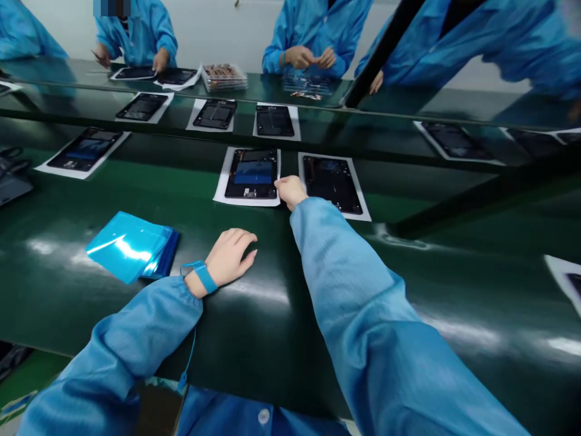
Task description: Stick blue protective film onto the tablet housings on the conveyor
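My right hand (291,191) reaches forward, its fingers closed at the right edge of a white paper sheet (221,192). On that sheet lies a black tablet housing (275,189) with a blue film patch (254,173) across its middle. Just right of my hand is a second black tablet housing (333,184), on its own sheet, showing its inner parts. My left hand (231,257) rests on the green bench, holding nothing, with fingers curved and thumb apart. A blue wrist strap (206,277) circles that wrist. Left of it lies a pile of shiny blue film sheets (129,242).
A raised shelf with a dark post (381,48) crosses the far side. More tablet housings (86,148) on paper lie along the bench and behind. Across from me, people in blue coats work beside a clear box of small parts (224,77). A dark grey device (13,175) sits far left.
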Motion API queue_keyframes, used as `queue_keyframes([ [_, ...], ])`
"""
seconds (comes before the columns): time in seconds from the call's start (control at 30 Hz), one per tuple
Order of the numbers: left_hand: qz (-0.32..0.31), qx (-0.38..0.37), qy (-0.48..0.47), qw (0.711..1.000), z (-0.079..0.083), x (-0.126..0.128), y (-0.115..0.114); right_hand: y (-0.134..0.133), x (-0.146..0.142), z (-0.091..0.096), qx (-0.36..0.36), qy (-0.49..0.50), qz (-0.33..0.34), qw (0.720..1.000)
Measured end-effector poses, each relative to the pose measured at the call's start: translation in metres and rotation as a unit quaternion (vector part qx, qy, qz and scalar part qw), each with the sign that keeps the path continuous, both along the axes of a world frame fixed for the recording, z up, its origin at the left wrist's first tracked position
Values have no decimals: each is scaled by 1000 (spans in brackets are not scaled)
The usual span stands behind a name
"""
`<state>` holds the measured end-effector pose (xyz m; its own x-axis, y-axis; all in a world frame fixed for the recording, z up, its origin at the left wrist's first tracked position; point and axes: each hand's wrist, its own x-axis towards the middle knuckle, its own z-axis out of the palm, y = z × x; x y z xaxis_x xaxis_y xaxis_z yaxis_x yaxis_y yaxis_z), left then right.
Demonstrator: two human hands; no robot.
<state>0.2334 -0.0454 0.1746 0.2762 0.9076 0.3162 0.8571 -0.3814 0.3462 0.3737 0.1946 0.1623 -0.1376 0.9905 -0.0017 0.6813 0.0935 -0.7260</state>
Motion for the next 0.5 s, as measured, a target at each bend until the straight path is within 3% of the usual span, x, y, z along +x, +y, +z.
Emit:
queue_keyframes([
  [0.07,-9,-34,4,999,-12,-1,6,11,-7,-1,7,-24,4,1000],
  [0.17,-8,-42,-3,999,-16,-2,12,7,5,2,36,-66,12,997],
  [0.23,-6,-45,-6,999,-15,-1,14,-2,29,6,55,-101,-4,993],
  [0.33,-3,-48,-6,999,-13,2,13,-11,83,12,59,-167,-83,981],
  [0.43,5,-51,-2,999,-14,5,14,-9,136,15,39,-228,-173,957],
  [0.5,7,-52,2,999,-15,6,14,-3,158,16,27,-251,-180,951],
])
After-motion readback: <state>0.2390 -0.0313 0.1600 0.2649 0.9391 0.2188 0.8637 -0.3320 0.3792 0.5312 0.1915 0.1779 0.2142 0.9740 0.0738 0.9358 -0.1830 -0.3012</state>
